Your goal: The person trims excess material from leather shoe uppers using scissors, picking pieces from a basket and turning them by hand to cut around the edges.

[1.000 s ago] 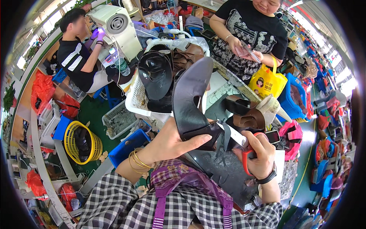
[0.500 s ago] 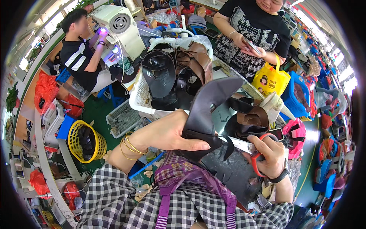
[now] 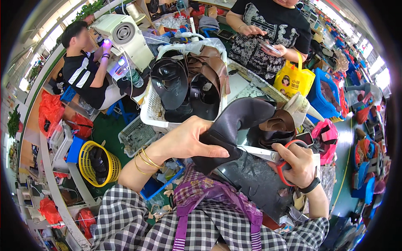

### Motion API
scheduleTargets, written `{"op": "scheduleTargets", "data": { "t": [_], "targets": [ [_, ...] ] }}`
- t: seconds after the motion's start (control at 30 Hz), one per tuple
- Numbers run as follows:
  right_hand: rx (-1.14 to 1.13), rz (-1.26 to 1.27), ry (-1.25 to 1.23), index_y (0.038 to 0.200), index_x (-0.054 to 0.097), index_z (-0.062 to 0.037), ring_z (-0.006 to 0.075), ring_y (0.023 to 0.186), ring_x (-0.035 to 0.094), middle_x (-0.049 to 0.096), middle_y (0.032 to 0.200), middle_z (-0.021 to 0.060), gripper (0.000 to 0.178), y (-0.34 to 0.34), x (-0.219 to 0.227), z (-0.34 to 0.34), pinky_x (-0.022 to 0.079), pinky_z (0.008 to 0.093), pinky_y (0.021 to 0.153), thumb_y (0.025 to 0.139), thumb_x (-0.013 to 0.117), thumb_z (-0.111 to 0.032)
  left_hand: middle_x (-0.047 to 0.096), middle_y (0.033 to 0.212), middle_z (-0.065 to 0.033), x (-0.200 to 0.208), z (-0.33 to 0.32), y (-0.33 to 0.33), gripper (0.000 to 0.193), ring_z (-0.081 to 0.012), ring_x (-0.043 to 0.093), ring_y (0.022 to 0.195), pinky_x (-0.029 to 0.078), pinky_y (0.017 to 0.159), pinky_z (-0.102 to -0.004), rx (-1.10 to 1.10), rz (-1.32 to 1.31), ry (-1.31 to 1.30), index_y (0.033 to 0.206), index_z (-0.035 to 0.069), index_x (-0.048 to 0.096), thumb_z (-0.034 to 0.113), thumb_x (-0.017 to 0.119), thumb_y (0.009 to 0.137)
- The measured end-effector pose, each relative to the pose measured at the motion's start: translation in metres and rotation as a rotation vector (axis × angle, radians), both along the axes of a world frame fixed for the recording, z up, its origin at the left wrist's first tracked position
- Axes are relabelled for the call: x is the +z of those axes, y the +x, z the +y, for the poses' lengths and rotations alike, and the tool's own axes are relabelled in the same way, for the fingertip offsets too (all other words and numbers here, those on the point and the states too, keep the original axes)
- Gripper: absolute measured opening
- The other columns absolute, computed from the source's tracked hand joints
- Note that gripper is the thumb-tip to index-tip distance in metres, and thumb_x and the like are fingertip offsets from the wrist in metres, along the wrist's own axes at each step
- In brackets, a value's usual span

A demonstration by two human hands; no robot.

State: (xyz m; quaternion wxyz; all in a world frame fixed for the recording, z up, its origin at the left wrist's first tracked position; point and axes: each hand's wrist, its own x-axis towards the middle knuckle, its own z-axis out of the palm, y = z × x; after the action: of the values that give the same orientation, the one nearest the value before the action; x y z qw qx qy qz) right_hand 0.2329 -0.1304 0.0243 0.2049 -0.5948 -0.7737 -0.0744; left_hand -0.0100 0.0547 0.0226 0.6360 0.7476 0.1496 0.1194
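Observation:
My left hand grips a curved black leather shoe upper, thumb on top and fingers hidden beneath. Its far end arcs up and to the right. In my right hand is a pair of scissors with red-orange handles, my fingers wrapped round the loops. The blades point left, their tips at the right edge of the upper. Whether they touch the leather, I cannot tell. Thin black offcuts lie on the dark work board below the blades.
Beyond my hands stands a white basket full of black and brown leather uppers. Brown and black pieces are piled right of the upper. A yellow basket sits at left. One person works at a machine; another holds a phone.
The upper's far end has swung lower and to the right. The thin black strip that hung by the blades no longer hangs there. The scissor blades look more closed.

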Motion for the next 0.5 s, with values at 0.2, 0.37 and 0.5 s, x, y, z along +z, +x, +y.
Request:
{"op": "scheduleTargets", "data": {
  "t": [0.2,0.37,0.5],
  "targets": [
    [-0.029,-0.077,0.070,0.110,0.062,-0.0124,0.0194,0.055,0.054,0.047,0.065,0.0021,0.054,0.0031,-0.0076,0.0012,0.044,0.0332,0.048,0.059,0.079,-0.017,0.068,0.083,-0.0023,-0.0052,-0.0001,0.0008,0.024,-0.0046,0.056,0.073,0.045,0.067,-0.0214,0.031,-0.005,-0.033,0.092,-0.001,0.069,0.008,0.079,0.072],
    [-0.047,-0.063,0.098,0.108,0.062,-0.0103,0.0203,0.057,0.054,0.050,0.066,0.0026,0.058,0.0012,-0.0094,0.0033,0.041,0.0325,0.049,0.053,0.083,-0.016,0.066,0.083,0.0002,-0.0039,-0.0045,0.0063,0.031,-0.0018,0.051,0.077,0.044,0.068,-0.0218,0.011,-0.094,-0.143,0.095,-0.004,0.067,0.019,0.078,0.077],
    [-0.053,-0.093,0.038,0.108,0.062,-0.0102,0.0207,0.057,0.054,0.050,0.067,0.0031,0.057,0.0033,-0.0052,0.0028,0.042,0.0328,0.049,0.055,0.082,-0.017,0.067,0.083,-0.0001,-0.0029,-0.0044,0.0085,0.030,-0.0020,0.052,0.077,0.044,0.069,-0.0217,0.023,-0.063,-0.100,0.094,-0.004,0.067,0.019,0.077,0.077]
  ]
}}
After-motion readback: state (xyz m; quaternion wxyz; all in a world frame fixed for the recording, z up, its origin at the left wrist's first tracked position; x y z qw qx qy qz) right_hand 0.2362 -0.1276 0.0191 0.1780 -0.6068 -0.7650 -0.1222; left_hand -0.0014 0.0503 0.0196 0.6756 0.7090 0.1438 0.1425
